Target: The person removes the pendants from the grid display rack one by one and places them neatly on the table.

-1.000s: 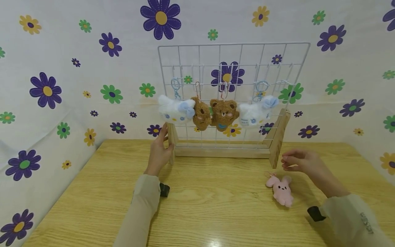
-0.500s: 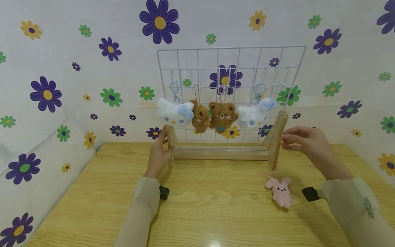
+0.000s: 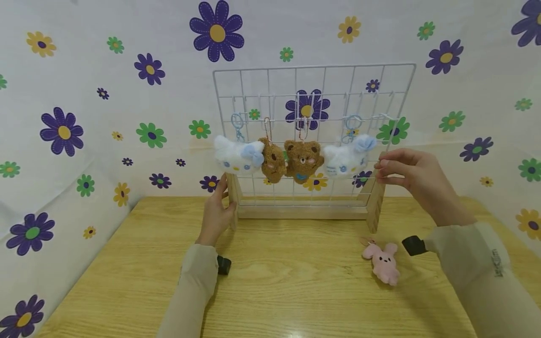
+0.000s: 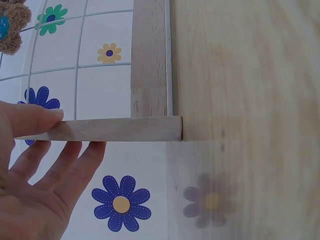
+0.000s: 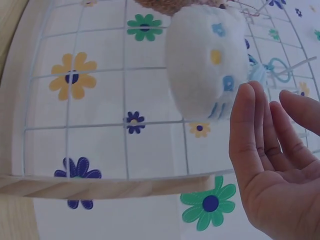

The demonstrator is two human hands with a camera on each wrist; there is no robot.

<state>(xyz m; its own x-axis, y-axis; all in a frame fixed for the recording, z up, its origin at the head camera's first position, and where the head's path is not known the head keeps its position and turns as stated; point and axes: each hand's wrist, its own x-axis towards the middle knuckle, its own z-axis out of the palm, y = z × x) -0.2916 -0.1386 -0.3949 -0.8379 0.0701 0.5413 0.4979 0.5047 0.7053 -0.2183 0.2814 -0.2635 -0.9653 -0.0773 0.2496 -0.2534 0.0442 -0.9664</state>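
Note:
My left hand (image 3: pixel 216 213) pinches the left wooden leg (image 4: pixel 120 129) of a white wire grid rack (image 3: pixel 296 70), thumb on one face and fingertips on the other. Beside the top of the right wooden leg (image 3: pixel 376 206), my right hand (image 3: pixel 416 176) holds nothing, its fingers fairly straight and apart from the thumb. Close by its fingertips hangs a white cat plush keychain (image 5: pixel 197 60) with a blue bow. Two brown bear plush keychains (image 3: pixel 304 159) and another white cat plush keychain (image 3: pixel 236 157) hang from hooks farther left.
A pink plush keychain (image 3: pixel 384 265) lies on the wooden table (image 3: pixel 274 277) in front of the right leg. Spare hooks (image 3: pixel 386 116) stick out at the grid's upper right. Behind the rack is a flower-printed cloth (image 3: pixel 169 28).
My right hand has risen from low beside the right leg to near its top, moving slightly left. The left hand keeps its place on the left leg.

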